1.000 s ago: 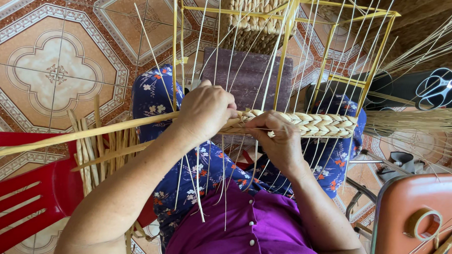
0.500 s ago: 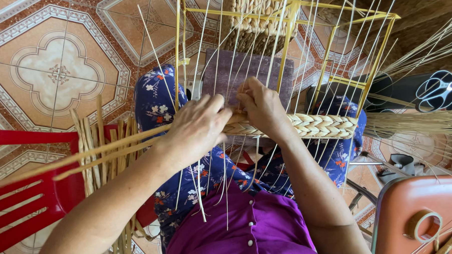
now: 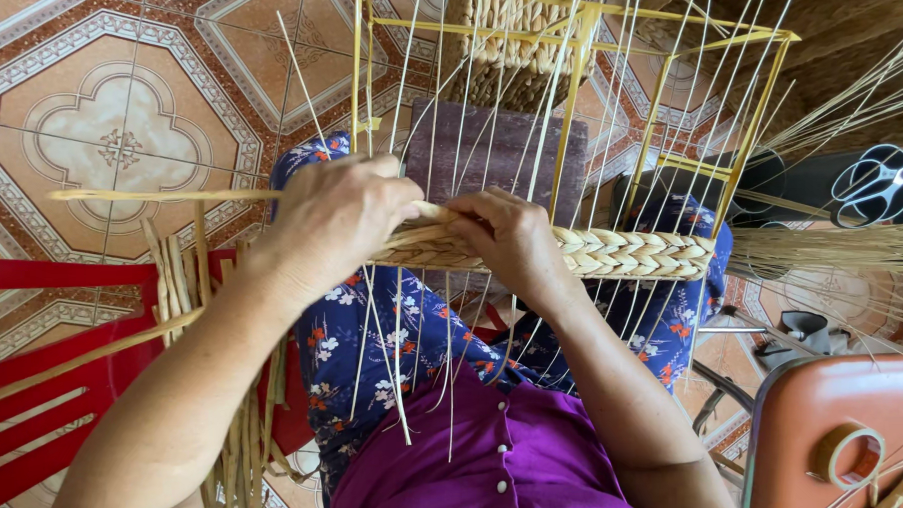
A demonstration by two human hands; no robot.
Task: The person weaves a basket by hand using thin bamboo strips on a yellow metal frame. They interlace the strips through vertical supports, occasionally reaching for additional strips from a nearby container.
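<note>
A yellow wire basket frame (image 3: 576, 99) rests on my lap, strung with thin pale upright strands. A plaited straw band (image 3: 632, 253) runs along its near edge. My left hand (image 3: 335, 223) grips flat straw strips at the left end of the band; one long strip (image 3: 159, 195) sticks out to the left over the floor. My right hand (image 3: 511, 237) presses on the band just right of my left hand, fingers curled over the weave. Both hands touch at the working spot.
A red plastic chair (image 3: 36, 399) stands at the left with loose straw strips (image 3: 172, 284) across it. An orange stool (image 3: 838, 421) with a tape roll (image 3: 851, 455) is at the lower right. Scissors (image 3: 874, 184) lie at the right among bundled straw. Patterned tiles cover the floor.
Both hands came together on the left end of the band. The long strip in my left hand swung up from a downward slant to nearly level.
</note>
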